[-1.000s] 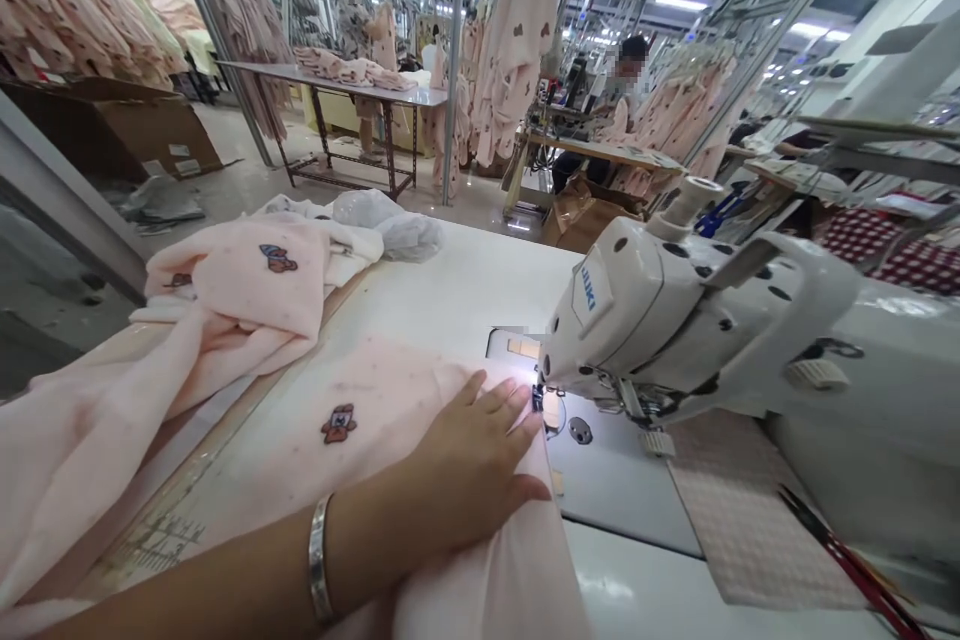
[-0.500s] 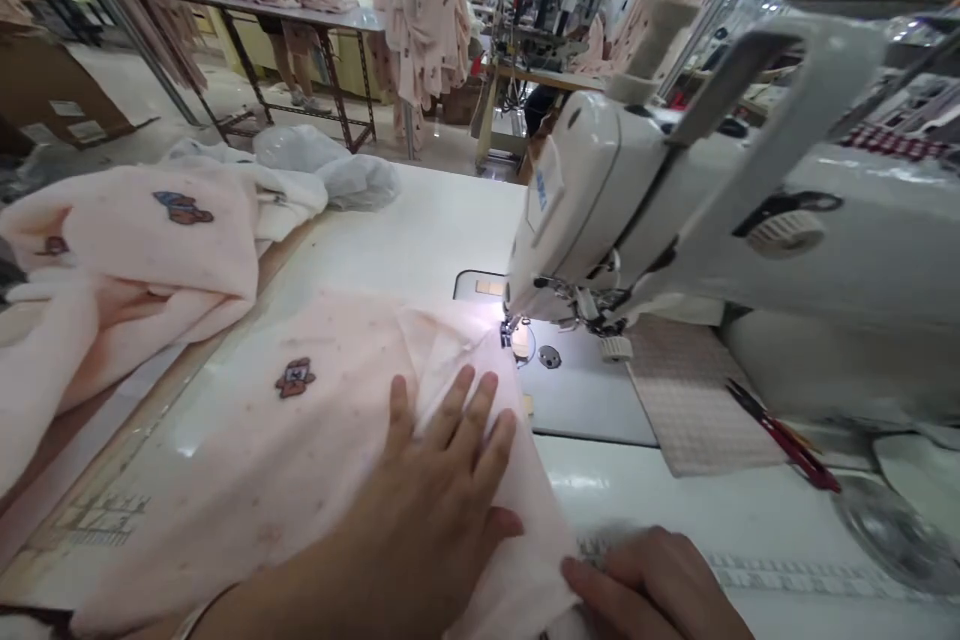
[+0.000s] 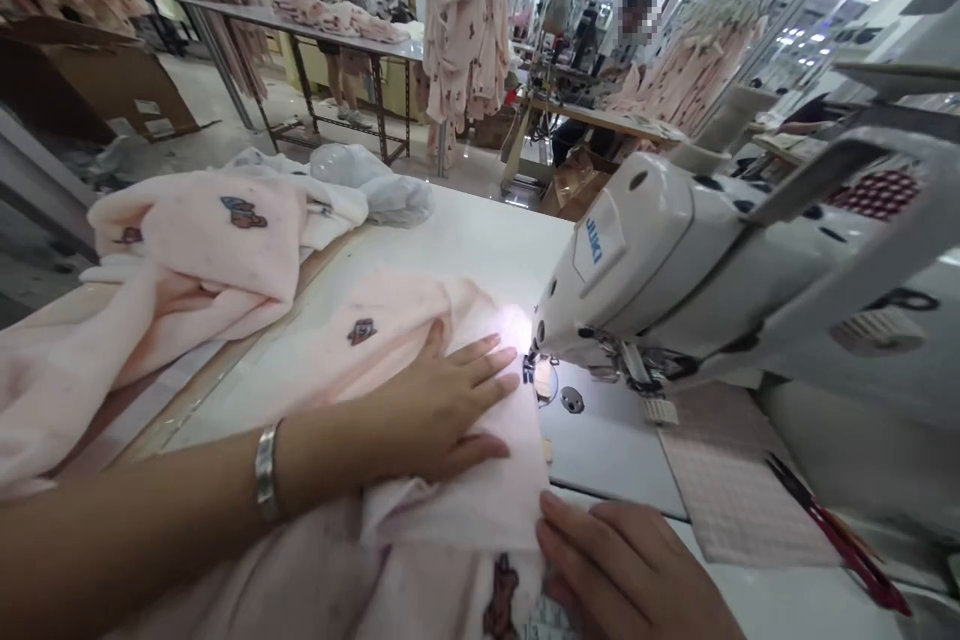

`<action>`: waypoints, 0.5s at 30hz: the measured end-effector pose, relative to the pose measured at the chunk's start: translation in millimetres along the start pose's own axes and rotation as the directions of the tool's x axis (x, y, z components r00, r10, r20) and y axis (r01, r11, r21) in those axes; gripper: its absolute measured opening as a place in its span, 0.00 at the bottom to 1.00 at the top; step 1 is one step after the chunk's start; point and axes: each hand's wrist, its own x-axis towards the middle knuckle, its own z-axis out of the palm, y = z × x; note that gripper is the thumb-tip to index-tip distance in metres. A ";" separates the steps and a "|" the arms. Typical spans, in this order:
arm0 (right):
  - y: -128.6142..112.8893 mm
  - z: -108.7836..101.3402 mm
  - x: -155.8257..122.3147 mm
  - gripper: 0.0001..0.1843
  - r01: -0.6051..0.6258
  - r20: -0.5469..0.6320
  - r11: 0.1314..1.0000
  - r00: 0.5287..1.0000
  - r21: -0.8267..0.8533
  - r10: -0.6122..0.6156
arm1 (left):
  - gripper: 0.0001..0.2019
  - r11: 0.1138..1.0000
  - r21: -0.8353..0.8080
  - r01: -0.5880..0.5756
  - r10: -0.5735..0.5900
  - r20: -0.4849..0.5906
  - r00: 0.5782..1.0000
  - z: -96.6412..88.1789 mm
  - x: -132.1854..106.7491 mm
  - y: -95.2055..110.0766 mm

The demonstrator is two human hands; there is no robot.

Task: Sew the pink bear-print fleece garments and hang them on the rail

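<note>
Right hand (image 3: 622,570) nearest, fingers slightly curled, tips at the edge of the pale pink cloth (image 3: 450,510); whether it pinches, cannot tell. Left hand (image 3: 442,410) spread flat, pressing the cloth, which lies folded directly in front of the sewing machine (image 3: 622,260). Lamp glare washes out the cloth by the needle area. 2 bear patches (image 3: 361,331) show, 1 cut off at frame bottom. Pile of pink garments (image 3: 202,240) left of the machine.
</note>
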 end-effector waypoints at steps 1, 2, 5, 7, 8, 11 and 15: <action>4.6 2.2 7.1 0.15 0.008 0.003 1.000 1.000 0.002 -0.008 | 0.26 0.999 0.001 -0.033 0.033 -0.013 0.999 -1.3 6.4 -10.4; 9.3 3.9 14.2 0.14 0.014 0.013 1.000 1.000 0.011 -0.014 | 0.25 0.998 0.003 -0.069 0.069 -0.027 0.997 -2.6 12.9 -20.2; 23.5 8.3 33.0 0.14 -0.008 0.067 0.998 0.998 0.061 0.004 | 0.24 0.986 0.014 -0.164 0.165 -0.043 0.985 -7.0 32.0 -45.5; 33.1 12.7 41.9 0.14 -0.050 0.081 0.997 0.996 0.066 0.045 | 0.26 0.982 0.036 -0.184 0.184 -0.019 0.983 -10.1 44.4 -60.4; 37.9 15.7 45.0 0.14 -0.059 0.085 0.997 0.995 0.048 0.055 | 0.27 0.982 0.053 -0.183 0.183 -0.003 0.983 -11.6 50.7 -67.9; 50.5 25.9 49.4 0.14 -0.030 0.077 0.997 0.996 -0.065 0.035 | 0.26 0.980 0.107 -0.167 0.166 0.016 0.986 -15.0 68.5 -90.6; 55.1 30.5 51.9 0.13 -0.032 0.065 0.996 0.997 -0.086 0.038 | 0.23 0.984 0.141 -0.111 0.113 -0.010 0.994 -12.9 76.2 -100.8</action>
